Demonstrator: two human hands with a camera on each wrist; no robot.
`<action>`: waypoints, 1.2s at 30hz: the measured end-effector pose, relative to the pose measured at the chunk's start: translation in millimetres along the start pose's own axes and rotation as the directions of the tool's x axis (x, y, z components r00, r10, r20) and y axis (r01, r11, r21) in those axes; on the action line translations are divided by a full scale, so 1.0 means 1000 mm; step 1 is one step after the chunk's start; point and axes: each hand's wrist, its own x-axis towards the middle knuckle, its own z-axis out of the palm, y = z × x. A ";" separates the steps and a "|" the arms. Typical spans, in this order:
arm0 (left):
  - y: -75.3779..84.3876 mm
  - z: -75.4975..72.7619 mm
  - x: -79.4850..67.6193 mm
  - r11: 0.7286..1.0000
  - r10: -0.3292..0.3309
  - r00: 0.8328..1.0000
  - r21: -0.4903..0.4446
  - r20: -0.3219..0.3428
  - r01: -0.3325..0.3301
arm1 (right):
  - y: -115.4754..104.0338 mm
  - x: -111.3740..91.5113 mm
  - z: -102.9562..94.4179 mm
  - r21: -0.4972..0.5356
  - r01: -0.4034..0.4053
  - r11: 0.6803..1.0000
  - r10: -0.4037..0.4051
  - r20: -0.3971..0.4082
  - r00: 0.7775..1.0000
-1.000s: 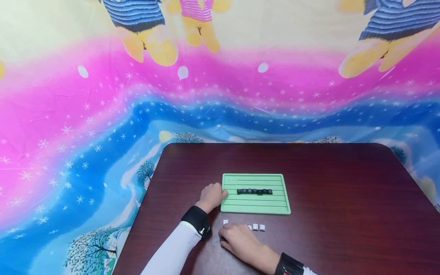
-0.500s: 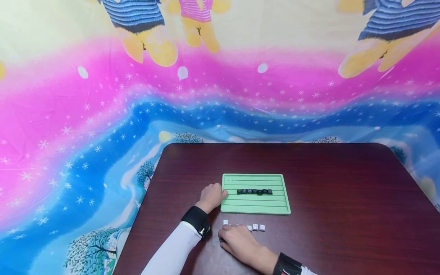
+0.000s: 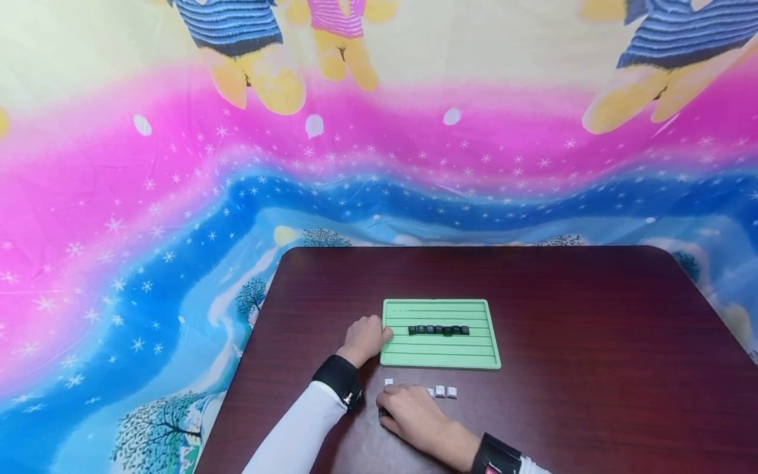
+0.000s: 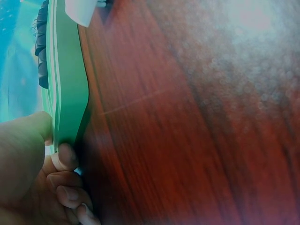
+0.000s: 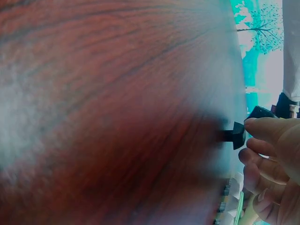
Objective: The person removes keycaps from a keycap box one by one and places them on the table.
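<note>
My left hand (image 3: 364, 339) grips the left edge of the green ridged tray (image 3: 438, 359), thumb on top and the other fingers below the rim in the left wrist view. Several black keycaps (image 3: 439, 330) stand in a row on the tray. Just in front of it, low over the table, my right hand (image 3: 414, 415) has its thumb and index finger at a black keycap (image 5: 239, 135), seemingly pinching it. Another black keycap (image 5: 260, 112) shows behind the thumb in the right wrist view. White keycaps (image 3: 452, 392) lie beside and partly behind the right hand.
The dark red wooden table (image 3: 592, 342) spreads around the tray. A single white keycap (image 3: 388, 382) lies just beyond the right fingers, near the tray's front left corner. A printed cloth (image 3: 414, 145) hangs behind the table.
Almost nothing differs: my right hand shifts only very slightly around the black keycap. My left hand and the tray stay in place.
</note>
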 end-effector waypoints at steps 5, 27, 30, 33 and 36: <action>0.001 0.000 0.000 1.000 0.000 1.000 -0.001 0.005 0.000 | 0.002 0.002 -0.005 0.045 -0.016 0.999 0.015 0.018 1.000; -0.001 -0.001 0.002 1.000 0.003 1.000 0.015 -0.013 -0.003 | 0.023 0.005 -0.027 0.075 -0.060 0.995 0.064 -0.052 0.997; -0.001 0.000 0.002 1.000 -0.001 1.000 0.019 -0.006 0.001 | 0.029 0.007 -0.033 0.103 -0.100 0.990 0.106 -0.054 0.993; -0.001 0.000 0.002 1.000 -0.005 1.000 0.030 -0.008 0.005 | 0.037 0.009 -0.040 0.114 -0.138 0.984 0.145 -0.056 0.988; 0.000 0.000 0.001 0.999 -0.005 1.000 0.031 -0.009 0.006 | 0.044 0.010 -0.045 0.118 -0.155 0.981 0.164 -0.070 0.984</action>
